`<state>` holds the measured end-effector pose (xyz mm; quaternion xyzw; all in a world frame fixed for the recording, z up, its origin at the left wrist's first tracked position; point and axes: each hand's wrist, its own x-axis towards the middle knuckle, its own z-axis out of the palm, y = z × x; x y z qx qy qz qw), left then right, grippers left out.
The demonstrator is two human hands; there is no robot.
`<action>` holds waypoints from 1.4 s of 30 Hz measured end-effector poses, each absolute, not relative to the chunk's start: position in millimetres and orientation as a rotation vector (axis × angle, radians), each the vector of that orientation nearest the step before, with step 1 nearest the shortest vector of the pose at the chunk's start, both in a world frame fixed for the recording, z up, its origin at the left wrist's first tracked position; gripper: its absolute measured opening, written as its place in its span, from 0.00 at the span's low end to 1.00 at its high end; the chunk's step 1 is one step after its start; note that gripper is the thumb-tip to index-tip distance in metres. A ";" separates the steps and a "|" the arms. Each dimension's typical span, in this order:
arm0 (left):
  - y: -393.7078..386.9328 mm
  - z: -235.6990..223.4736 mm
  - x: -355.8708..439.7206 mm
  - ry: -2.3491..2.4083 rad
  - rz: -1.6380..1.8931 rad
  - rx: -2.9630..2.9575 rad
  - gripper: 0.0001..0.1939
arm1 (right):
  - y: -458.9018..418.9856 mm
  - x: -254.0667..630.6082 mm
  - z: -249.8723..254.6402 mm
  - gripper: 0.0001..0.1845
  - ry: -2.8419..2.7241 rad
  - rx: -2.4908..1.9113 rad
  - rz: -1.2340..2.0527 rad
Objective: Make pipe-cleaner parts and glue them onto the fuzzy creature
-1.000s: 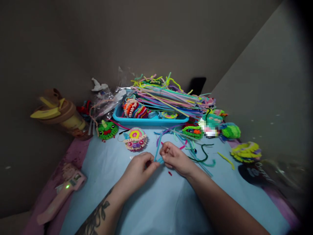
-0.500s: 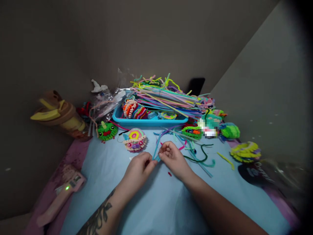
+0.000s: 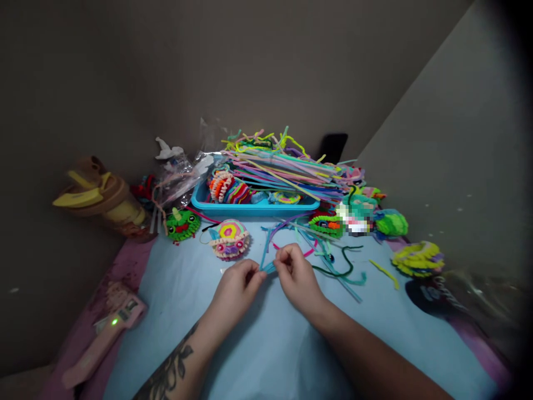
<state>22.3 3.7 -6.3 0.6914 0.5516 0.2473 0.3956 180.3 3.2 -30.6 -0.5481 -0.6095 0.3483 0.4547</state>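
Observation:
Above the middle of the blue-covered table, my left hand (image 3: 240,280) pinches a light blue pipe cleaner (image 3: 270,268) between thumb and fingers. My right hand (image 3: 297,275) is closed on the same blue piece just to the right. One blue length rises from my left fingertips toward the back, and a short stretch spans the gap between both hands. How the blue pieces join is hidden by my fingers. Just beyond my left hand sits a round, multicoloured pipe cleaner creature (image 3: 230,240). Loose blue, purple and dark green pipe cleaners (image 3: 347,264) lie behind and right of my right hand.
A blue tray (image 3: 254,209) at the back holds coiled pieces and a heap of pipe cleaners (image 3: 283,161). A green creature (image 3: 182,224), a brown cup (image 3: 112,194) and a pink glue gun (image 3: 108,333) are at left. A yellow coiled piece (image 3: 417,259) lies at right.
My right hand has moved slightly right, away from my left, so more of the blue pipe cleaner shows between them. My left hand stays nearly in place.

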 end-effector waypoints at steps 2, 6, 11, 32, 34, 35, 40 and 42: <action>3.9 -7.0 22.5 1.394 0.628 1.750 0.11 | 4.2 179.8 -29.7 0.06 -1.459 -1.346 0.910; 5.2 -7.9 20.8 1.408 0.639 1.738 0.12 | 6.6 179.5 -28.4 0.08 -1.336 -1.296 1.003; 6.8 -3.6 17.3 1.371 0.648 1.614 0.13 | 15.5 188.1 -25.7 0.10 -1.050 -1.103 1.433; 9.4 4.8 11.2 1.235 0.696 1.418 0.12 | 18.6 192.5 -26.4 0.06 -0.991 -0.975 1.443; 9.5 5.8 10.2 1.227 0.709 1.400 0.12 | 18.5 192.0 -25.3 0.06 -0.953 -0.979 1.469; 9.5 6.1 10.0 1.226 0.713 1.392 0.12 | 18.4 191.8 -25.0 0.06 -0.943 -0.979 1.484; 9.5 5.0 9.9 1.211 0.733 1.402 0.11 | 16.8 190.4 -25.8 0.07 -0.893 -0.937 1.571; 9.4 4.3 10.2 1.207 0.730 1.410 0.10 | 15.9 189.7 -25.7 0.08 -0.881 -0.925 1.634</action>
